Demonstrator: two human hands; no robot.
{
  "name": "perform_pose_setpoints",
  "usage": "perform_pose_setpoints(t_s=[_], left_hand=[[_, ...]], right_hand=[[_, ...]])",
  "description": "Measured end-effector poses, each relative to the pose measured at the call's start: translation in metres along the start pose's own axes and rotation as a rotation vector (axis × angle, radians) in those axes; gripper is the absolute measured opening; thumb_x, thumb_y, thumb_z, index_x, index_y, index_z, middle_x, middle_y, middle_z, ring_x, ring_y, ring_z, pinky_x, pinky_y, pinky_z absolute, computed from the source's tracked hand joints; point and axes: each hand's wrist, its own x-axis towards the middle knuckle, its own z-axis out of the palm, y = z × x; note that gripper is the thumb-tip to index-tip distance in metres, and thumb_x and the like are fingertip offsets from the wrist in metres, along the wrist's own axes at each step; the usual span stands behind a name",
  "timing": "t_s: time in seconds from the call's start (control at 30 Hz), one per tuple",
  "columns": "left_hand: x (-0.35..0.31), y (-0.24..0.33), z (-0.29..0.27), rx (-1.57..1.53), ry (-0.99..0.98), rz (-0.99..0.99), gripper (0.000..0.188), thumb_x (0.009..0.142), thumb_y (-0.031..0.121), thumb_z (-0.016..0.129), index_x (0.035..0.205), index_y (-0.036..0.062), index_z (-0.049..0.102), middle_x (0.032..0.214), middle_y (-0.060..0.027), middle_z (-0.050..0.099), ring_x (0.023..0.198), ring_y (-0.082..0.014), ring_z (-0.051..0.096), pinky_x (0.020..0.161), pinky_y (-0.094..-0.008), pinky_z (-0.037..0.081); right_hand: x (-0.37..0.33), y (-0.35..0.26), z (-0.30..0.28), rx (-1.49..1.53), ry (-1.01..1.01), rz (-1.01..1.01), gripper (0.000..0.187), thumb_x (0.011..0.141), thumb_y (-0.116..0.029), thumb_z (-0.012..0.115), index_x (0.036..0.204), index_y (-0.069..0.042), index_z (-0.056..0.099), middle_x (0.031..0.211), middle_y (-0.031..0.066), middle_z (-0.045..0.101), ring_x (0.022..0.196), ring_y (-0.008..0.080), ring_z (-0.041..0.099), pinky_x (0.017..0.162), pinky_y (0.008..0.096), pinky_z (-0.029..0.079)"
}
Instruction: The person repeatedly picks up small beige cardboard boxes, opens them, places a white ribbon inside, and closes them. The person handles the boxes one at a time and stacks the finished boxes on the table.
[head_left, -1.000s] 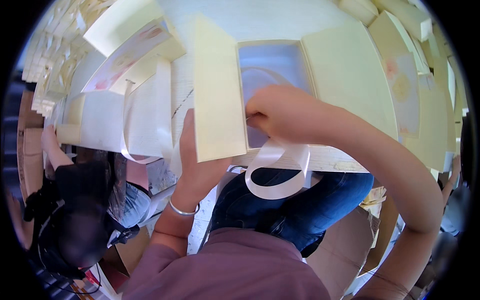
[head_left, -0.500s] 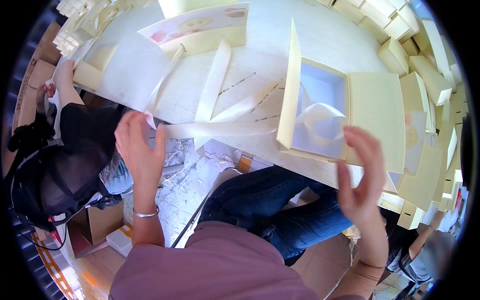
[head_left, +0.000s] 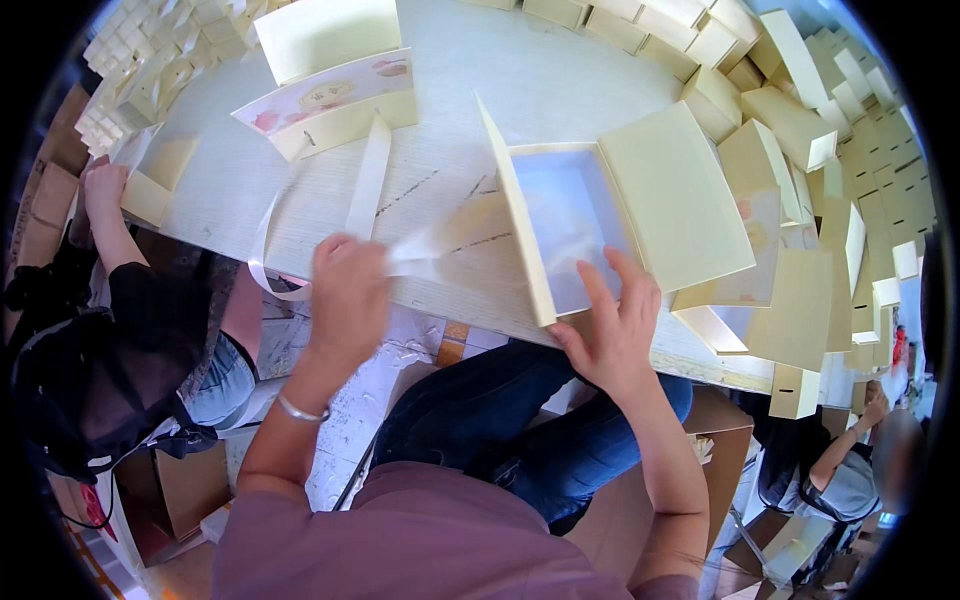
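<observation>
An open cream gift box (head_left: 560, 200) with a pale lining stands near the table's front edge, its flaps spread to either side. My right hand (head_left: 620, 325) is at its near wall, thumb outside and fingertips over the inside, gripping it. A white ribbon (head_left: 420, 252), smeared by motion, stretches from my closed left hand (head_left: 345, 300) toward the box's left flap. What lies inside the box is blurred. Farther left, another upright cream box (head_left: 335, 110) with a floral print has white ribbon tails (head_left: 370, 180) hanging from slots in its front.
Stacked cream boxes (head_left: 790, 125) crowd the table's right side; more (head_left: 170, 60) are piled at the far left. A co-worker's arm (head_left: 115, 225) rests by a small open box (head_left: 155, 180) at left. Another person (head_left: 840, 470) is at lower right.
My left hand has moved right and closed on the ribbon. My right hand has come down onto the box's near wall, and the box now sits turned.
</observation>
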Motion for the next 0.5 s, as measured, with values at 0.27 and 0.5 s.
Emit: perform_pose_setpoints(t_s=[0.27,0.5], left_hand=[[-0.072,-0.022,-0.049,-0.162,0.103,-0.404,0.018,0.074,0.006,0.05,0.059,-0.0008,0.043,0.052,-0.0142,0.037,0.047,-0.0285,0.039,0.045,-0.0371,0.025],[-0.101,-0.031,-0.018,-0.145,0.085,-0.493,0.014,0.074,0.008,0.052,0.064,0.0006,0.045,0.059,-0.0146,0.042,0.058,-0.0309,0.044,0.053,-0.0386,0.031]], right_hand=[[0.057,0.021,0.022,0.083,-0.117,-0.131,0.068,0.064,-0.05,0.064,0.112,-0.005,0.048,0.124,0.0245,0.034,0.117,0.0398,0.032,0.099,0.0518,0.02],[0.173,0.011,0.118,0.158,-0.107,-0.335,0.072,0.074,-0.052,0.053,0.129,-0.01,0.033,0.135,0.0235,0.022,0.126,0.0342,0.02,0.103,0.0478,0.013]])
